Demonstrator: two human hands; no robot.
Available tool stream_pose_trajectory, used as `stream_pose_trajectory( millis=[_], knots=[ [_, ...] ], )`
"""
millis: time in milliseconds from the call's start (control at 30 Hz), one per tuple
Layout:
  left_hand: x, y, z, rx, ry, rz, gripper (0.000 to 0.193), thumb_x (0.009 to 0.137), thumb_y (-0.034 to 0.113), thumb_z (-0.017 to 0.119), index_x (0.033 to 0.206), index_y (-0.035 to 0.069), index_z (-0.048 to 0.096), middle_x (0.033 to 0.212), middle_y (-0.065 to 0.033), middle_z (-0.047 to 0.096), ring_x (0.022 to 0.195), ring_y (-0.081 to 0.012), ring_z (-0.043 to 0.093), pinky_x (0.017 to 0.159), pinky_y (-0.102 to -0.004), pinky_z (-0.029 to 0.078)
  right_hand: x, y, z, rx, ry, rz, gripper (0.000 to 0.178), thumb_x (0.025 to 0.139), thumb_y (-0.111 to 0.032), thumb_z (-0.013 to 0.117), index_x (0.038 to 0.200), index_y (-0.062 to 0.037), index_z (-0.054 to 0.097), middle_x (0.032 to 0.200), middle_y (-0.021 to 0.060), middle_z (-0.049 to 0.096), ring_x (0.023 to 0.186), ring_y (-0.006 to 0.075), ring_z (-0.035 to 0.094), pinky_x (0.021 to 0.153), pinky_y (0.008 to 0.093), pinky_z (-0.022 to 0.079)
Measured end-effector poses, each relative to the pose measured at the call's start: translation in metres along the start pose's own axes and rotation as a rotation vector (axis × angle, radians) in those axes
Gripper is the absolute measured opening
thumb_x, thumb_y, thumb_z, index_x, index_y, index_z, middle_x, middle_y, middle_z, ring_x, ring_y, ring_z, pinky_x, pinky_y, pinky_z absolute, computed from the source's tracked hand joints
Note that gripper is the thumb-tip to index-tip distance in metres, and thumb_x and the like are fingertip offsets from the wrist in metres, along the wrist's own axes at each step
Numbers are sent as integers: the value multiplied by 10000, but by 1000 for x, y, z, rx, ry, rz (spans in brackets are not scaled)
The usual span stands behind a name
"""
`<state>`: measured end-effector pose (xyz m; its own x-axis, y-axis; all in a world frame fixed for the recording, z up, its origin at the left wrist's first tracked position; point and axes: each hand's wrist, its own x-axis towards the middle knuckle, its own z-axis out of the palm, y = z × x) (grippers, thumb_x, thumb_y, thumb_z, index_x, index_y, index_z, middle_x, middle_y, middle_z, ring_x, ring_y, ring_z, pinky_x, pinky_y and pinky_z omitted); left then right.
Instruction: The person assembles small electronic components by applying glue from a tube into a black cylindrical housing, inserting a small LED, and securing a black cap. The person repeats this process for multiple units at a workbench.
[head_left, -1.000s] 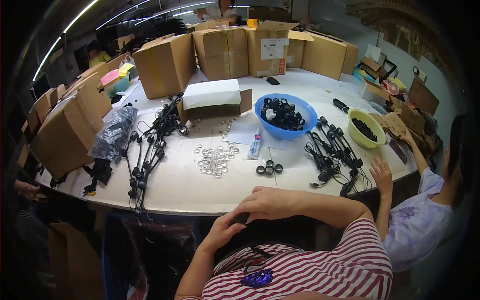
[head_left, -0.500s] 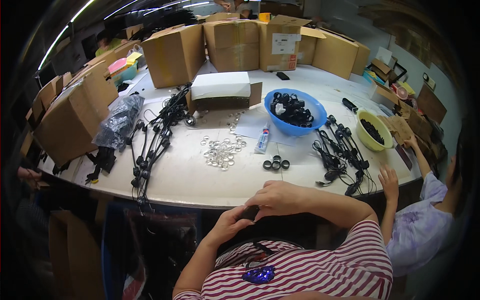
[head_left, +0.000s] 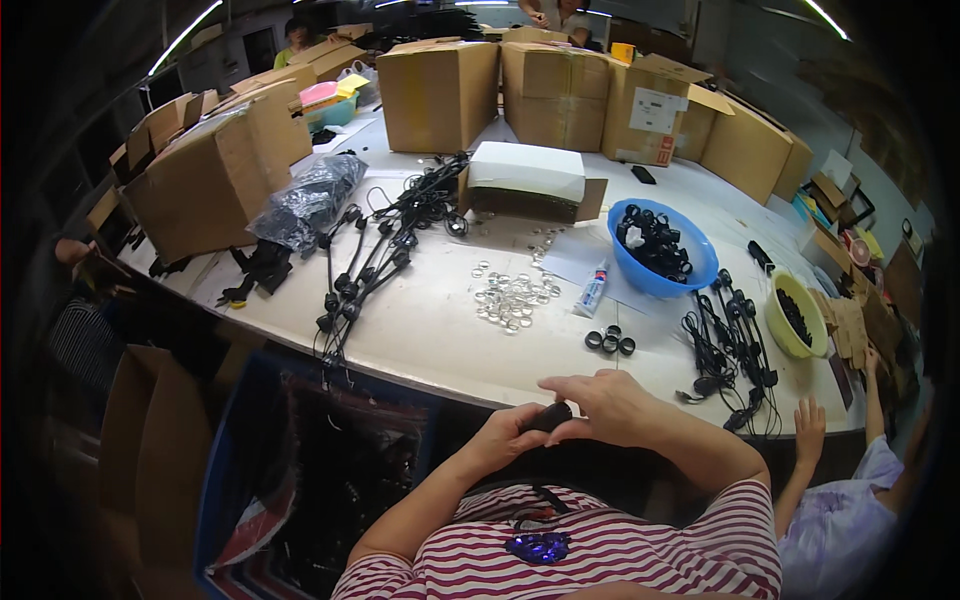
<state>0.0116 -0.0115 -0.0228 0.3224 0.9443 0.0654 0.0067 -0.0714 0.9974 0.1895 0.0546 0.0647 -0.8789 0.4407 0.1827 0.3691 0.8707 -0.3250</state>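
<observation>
Just off the table's near edge, my left hand is closed around a small black cylindrical part. My right hand is close against its free end, index finger stretched above and thumb apart below. Beyond my hands on the table lie several black rings in a small group. A pile of clear glass-like discs is spread to their left. Behind the rings rests a white and blue tube, partly over a white sheet of paper.
A blue bowl holds black rings; a yellow bowl holds small black pieces. Black cable bundles lie left and right. Cardboard boxes line the back. Another person's hand is at the right edge. A blue bin stands below left.
My right hand's fingers have opened away from the black part, exposing more of it. My left hand still holds it. The whole view has shifted, with the table appearing further right.
</observation>
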Motion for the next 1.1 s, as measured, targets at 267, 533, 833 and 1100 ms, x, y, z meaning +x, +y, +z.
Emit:
stream_pose_trajectory(
  millis=[267, 533, 833, 1100],
  knots=[
    [-1, -5, -7, 121, 4, 10, 253, 788, 118, 638, 1016, 26, 583, 841, -32, 619, 756, -89, 539, 699, -256, 445, 0, -9, -8, -11, 95, -67, 414, 730, -423, 646, 947, -74, 596, 679, 100, 604, 591, 306, 580, 588, 361, 458],
    [-1, 1, -4, 134, 175, 24, 232, 749, 129, 661, 945, 23, 596, 751, -69, 614, 695, -84, 535, 652, -254, 445, 0, -8, -1, 75, 197, -22, 437, 719, -360, 675, 1007, -56, 549, 761, 113, 604, 641, 292, 579, 597, 342, 459],
    [4, 15, 5, 387, 198, -82, 228, 750, 110, 646, 943, 0, 597, 711, -52, 608, 610, -93, 524, 591, -239, 435, -7, -3, -2, 47, -14, 179, 420, 768, -384, 628, 1011, -50, 552, 816, 127, 621, 646, 270, 600, 597, 329, 474],
    [4, 5, 19, 134, 248, 34, 126, 804, 66, 578, 907, -6, 583, 701, 27, 557, 599, -31, 451, 533, -177, 363, -12, -2, -6, 88, 8, 201, 341, 809, -346, 589, 948, -38, 541, 761, 134, 615, 710, 314, 605, 628, 364, 466]
  ],
)
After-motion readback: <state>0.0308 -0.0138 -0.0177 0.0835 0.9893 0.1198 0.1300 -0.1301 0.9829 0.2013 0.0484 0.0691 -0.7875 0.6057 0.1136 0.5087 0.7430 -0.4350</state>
